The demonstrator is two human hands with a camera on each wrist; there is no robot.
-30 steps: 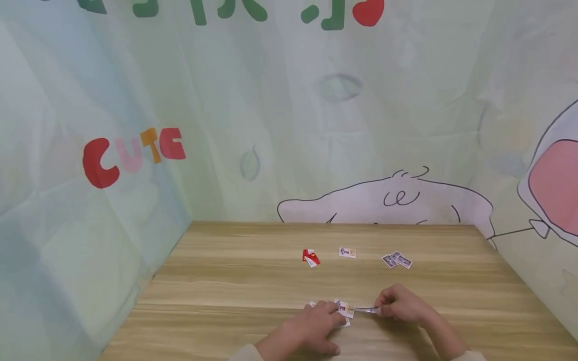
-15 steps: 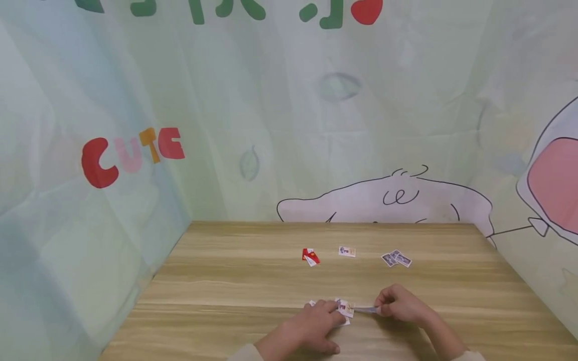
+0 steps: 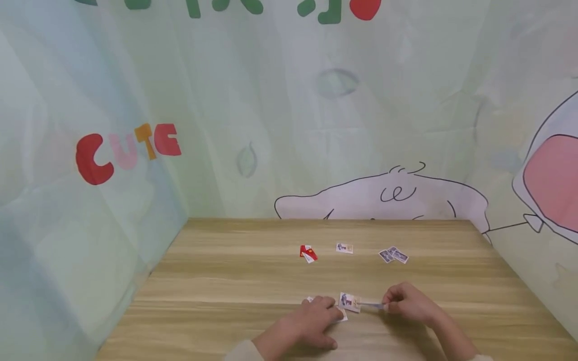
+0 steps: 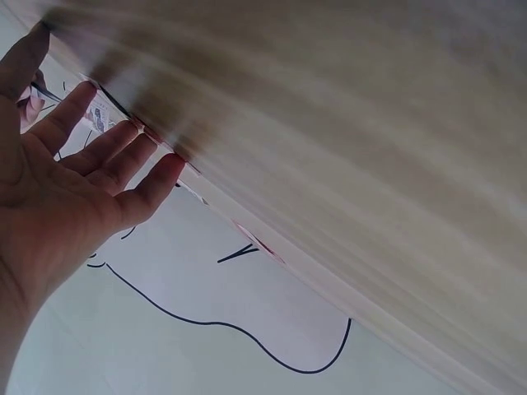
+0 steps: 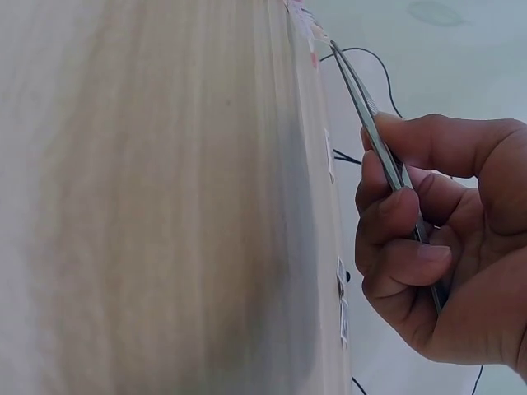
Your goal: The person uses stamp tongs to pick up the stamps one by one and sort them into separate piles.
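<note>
My right hand [image 3: 408, 303] grips a pair of metal tweezers [image 5: 383, 144], with the thumb and curled fingers round its shanks. At the tweezers' tips is a small printed card [image 3: 349, 302] with a light, figure-like picture, just right of my left fingertips. My left hand [image 3: 313, 323] lies low over the table with its fingers extended and spread, fingertips touching a few small cards [image 3: 341, 316]. Most of those cards are hidden under the fingers. The left wrist view shows the fingertips of this hand [image 4: 78, 169] down at the tabletop.
Farther back on the wooden table [image 3: 244, 271] lie red-and-white cards [image 3: 309, 253] on the left, a single picture card [image 3: 344, 248] in the middle, and several overlapping dark grey cards [image 3: 394, 254] on the right. A printed cloth backdrop [image 3: 289, 125] encloses the table's back and sides.
The card at the tweezers' tips has slid slightly right and away from me, out from beside my left fingers. My right hand has shifted right with it; my left hand stays in place.
</note>
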